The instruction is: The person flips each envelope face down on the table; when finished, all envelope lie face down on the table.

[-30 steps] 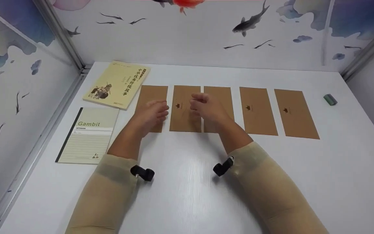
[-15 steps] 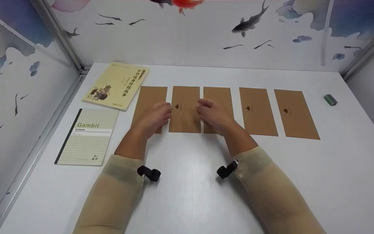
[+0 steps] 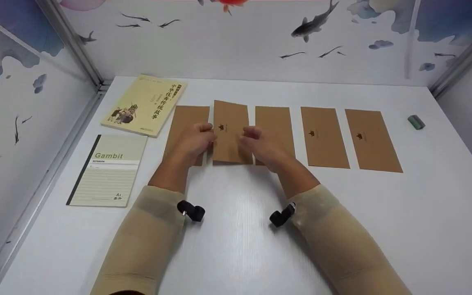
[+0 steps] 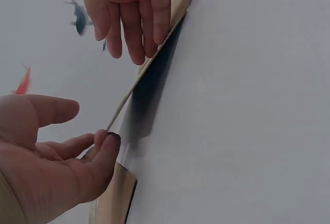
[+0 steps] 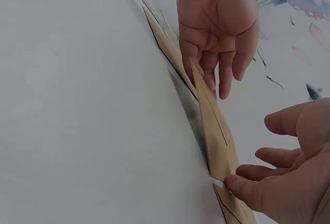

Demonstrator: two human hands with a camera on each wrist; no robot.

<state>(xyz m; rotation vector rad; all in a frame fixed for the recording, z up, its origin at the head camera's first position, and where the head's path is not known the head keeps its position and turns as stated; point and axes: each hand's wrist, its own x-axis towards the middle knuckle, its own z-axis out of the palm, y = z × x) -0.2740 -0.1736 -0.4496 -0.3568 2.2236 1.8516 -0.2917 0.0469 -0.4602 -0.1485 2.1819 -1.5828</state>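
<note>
Several brown kraft booklets with a crown mark lie in a row. The second booklet from the left (image 3: 228, 139) has its left side raised off the table. My left hand (image 3: 193, 141) holds its left edge between fingertips, as the left wrist view shows; the thumb stands apart. My right hand (image 3: 266, 147) is at its right edge, partly over the third booklet (image 3: 275, 119). In the right wrist view a fingertip of the right hand (image 5: 289, 167) touches the end of the raised booklet (image 5: 214, 131), while the thumb stays away. The left hand partly covers the leftmost booklet (image 3: 193, 114).
A yellow book (image 3: 146, 104) lies at the back left, with a Gambit notebook (image 3: 107, 170) nearer on the left. Two more booklets lie to the right, the fourth (image 3: 325, 143) and the fifth (image 3: 373, 143). A small green block (image 3: 416, 122) sits far right on the white table (image 3: 236, 246).
Both hands have closed in on the second booklet, which lay flat before. Its left side has come up off the table. The other booklets look unmoved.
</note>
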